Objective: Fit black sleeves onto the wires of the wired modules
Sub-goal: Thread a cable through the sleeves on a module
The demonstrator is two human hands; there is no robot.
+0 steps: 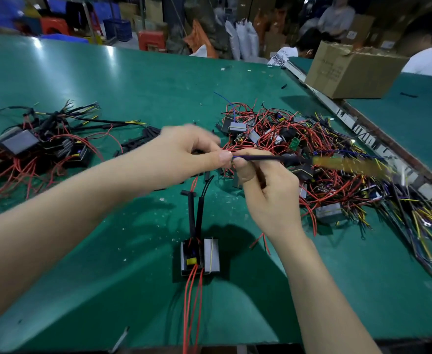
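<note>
Your left hand (192, 149) and right hand (266, 185) meet above the middle of the green surface (133, 80), fingertips almost touching. Your right grip is clamped on a thin dark wire (260, 157), thumb and curled fingers pinching its near end, and the wire runs off to the right into a blurred yellow stretch. Your left grip is pinched together right at that same wire end; whatever it holds there is too small and blurred to make out. Below your hands, a wired module (200, 256) sits on the surface with two black sleeves (195, 213) already on the leads rising from it, and red wires trail from it toward you. To your right lies a big tangled pile of modules (311, 159) in red, yellow and blue wire; to your left a smaller pile with black-sleeved leads (38, 141). A cardboard box (350, 70) stands at the far right.
</note>
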